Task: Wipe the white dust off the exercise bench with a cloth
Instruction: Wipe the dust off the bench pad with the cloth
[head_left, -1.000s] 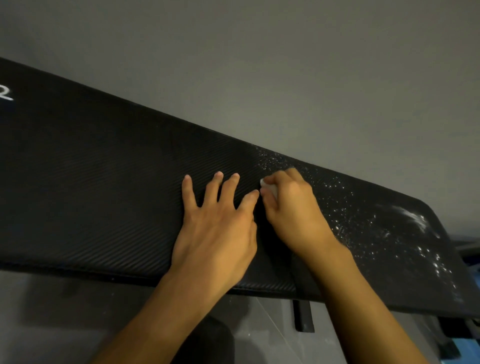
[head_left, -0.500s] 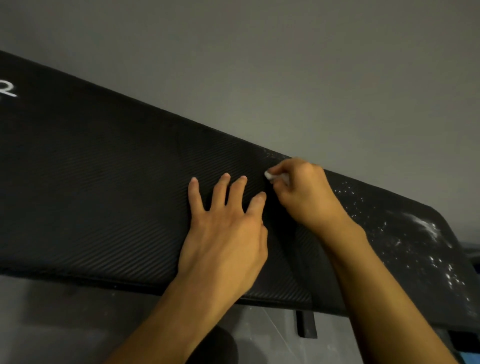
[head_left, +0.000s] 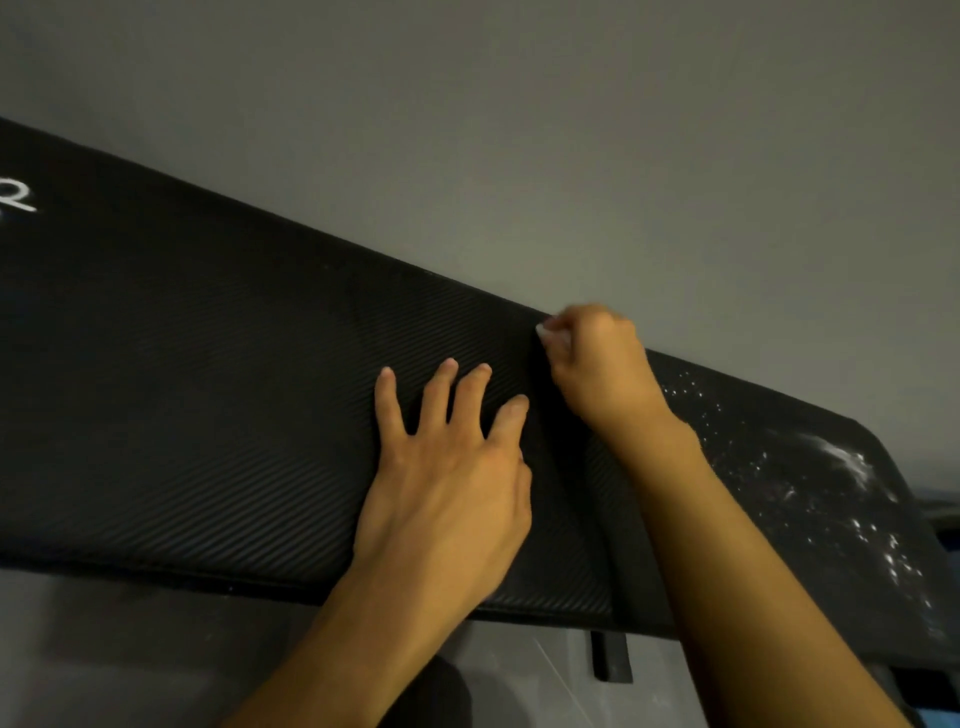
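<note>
One cloth (head_left: 550, 333) is pinched in right hand (head_left: 598, 366), near flat left hand (head_left: 448, 486).

Plain grey surface (head_left: 571, 130) fills the far half of the view: matte, no marks; can't tell if wall or floor. Near side, btm left: darker grey floor (head_left: 130, 649), smooth, in shadow. On it, just right of centre, a couple of thin pale lines (head_left: 551, 661) run at an angle. Dark rounded shape (head_left: 434, 699) at the near edge, approx centre, too dim to ID. At the right edge, dark horizontal bars (head_left: 943, 514), blurred. Btm right corner: small blue patch (head_left: 940, 722), cut off by the frame.
</note>
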